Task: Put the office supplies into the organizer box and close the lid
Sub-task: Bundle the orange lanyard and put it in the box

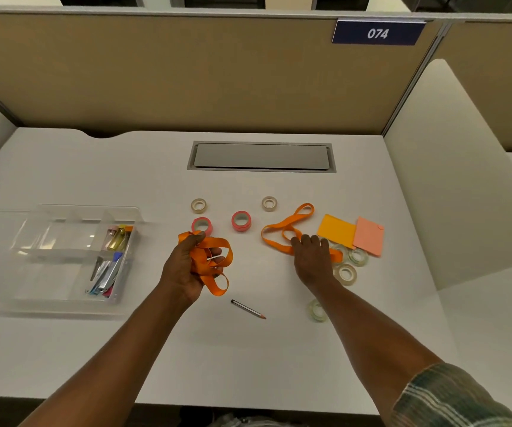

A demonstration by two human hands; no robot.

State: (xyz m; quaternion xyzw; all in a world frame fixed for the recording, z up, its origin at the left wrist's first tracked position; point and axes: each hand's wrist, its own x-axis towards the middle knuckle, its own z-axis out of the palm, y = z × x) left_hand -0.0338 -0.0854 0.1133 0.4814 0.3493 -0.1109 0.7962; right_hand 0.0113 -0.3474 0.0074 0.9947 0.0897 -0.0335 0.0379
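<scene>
Ribbon, orange and bunched in loops point(214, 260), fills the left hand point(186, 266), whose fingers curl closed around it above the white tabletop point(248, 349). The right hand point(311, 260) lies palm down, fingers spread, on the near end of a second orange ribbon point(288, 226); whether it grips that ribbon I cannot tell. The clear organizer box point(72, 257) sits well to the left, lid open, with clips in its right compartments. Tape rolls, sticky notes point(336, 231) and a pencil point(248, 309) lie loose.

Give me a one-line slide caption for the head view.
Left hand holds bunched orange ribbon; right hand rests on a second ribbon, organizer box open at left.
</scene>
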